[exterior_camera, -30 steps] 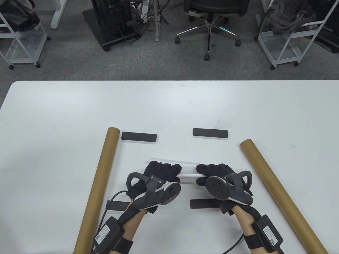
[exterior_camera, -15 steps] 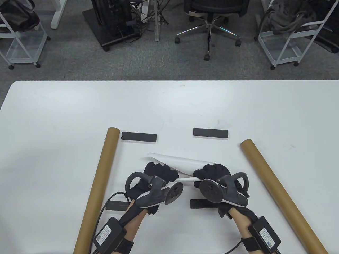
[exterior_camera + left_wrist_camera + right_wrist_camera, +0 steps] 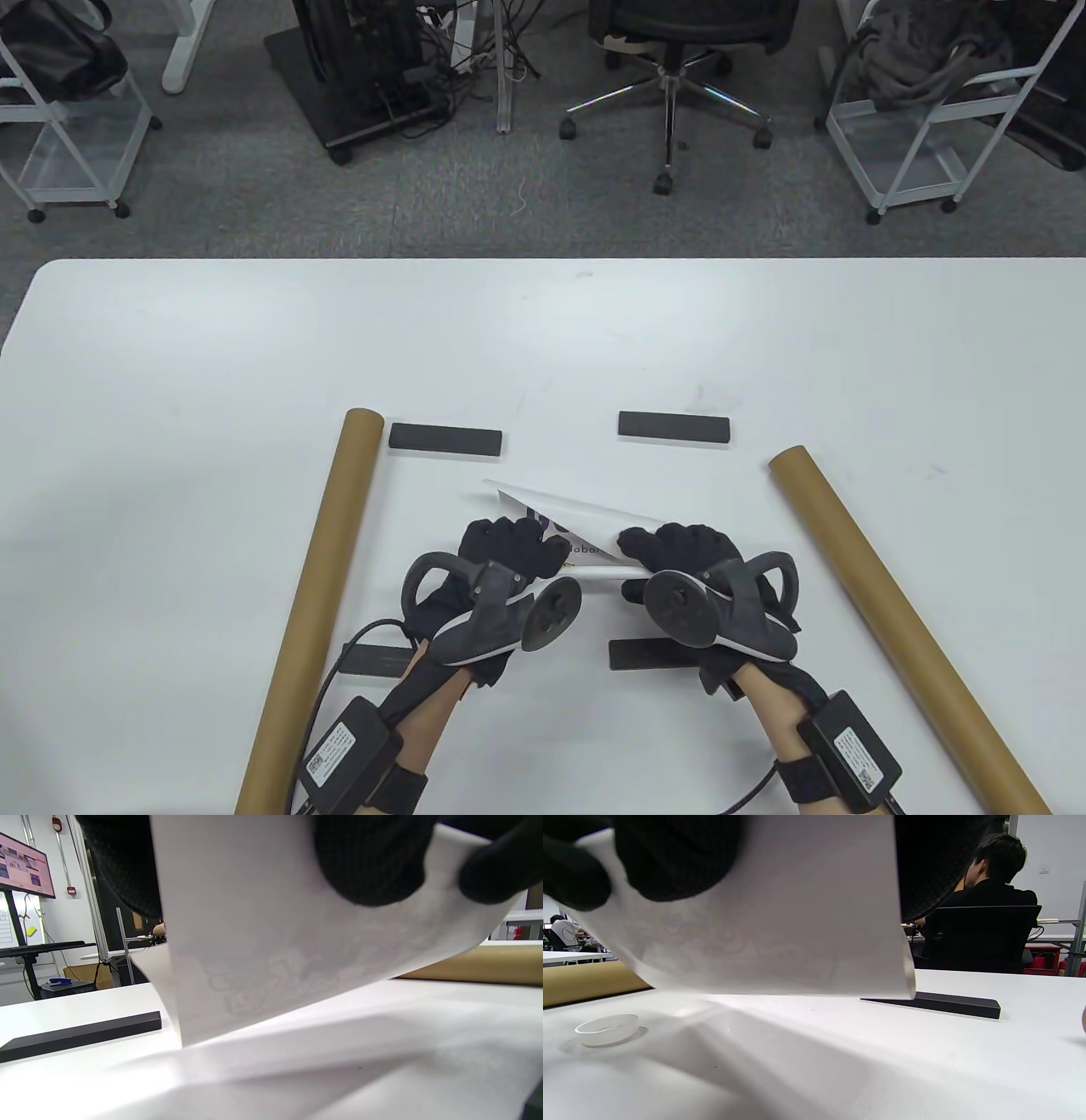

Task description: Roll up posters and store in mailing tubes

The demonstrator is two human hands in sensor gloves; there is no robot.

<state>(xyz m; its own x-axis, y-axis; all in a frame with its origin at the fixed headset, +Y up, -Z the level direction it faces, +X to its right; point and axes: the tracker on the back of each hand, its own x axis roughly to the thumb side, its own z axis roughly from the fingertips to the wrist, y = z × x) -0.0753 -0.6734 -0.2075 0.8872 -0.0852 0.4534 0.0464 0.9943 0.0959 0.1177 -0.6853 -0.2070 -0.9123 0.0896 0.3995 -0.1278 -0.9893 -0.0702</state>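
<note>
Both hands at the near middle of the desk, working one poster. My left hand and right hand each grip an end of it, fingers curled over the sheet and pinching it; wrist views show the loose flap hanging just off the desk. The roll looks slack, a triangular flap sticking out toward the far edge with print showing. Judged from this: rolling is underway, not tight enough yet. Left mailing tube and right mailing tube lie either side, well apart from the poster; whether anything is inside them I cannot tell. Black bars lie around the work spot. A small plastic cap sits on the desk in the right wrist view. Left: finish roll, insert, cap.
</note>
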